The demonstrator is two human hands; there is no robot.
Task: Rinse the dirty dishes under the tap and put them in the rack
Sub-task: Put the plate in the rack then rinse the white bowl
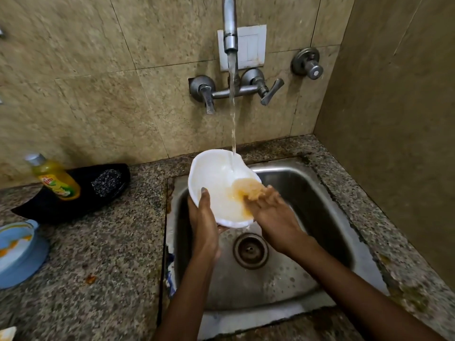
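A white bowl (216,178) is tilted over the steel sink (320,193), under the running stream from the tap (230,33). Orange-yellow residue lies in its lower right part. My left hand (204,217) grips the bowl's near left rim, thumb inside. My right hand (273,212) reaches into the bowl from the right, fingers spread on the orange residue. Water drips from the bowl's bottom edge toward the drain (250,251). A blue dish (22,257) with orange smears stands on the counter at the far left.
A yellow dish-soap bottle (55,178) leans on a black tray (81,193) holding a dark scrubber (107,180). Tap handles (209,94) and a separate valve (309,62) are on the tiled wall. Speckled granite counter (110,254) surrounds the sink. A wall stands close on the right.
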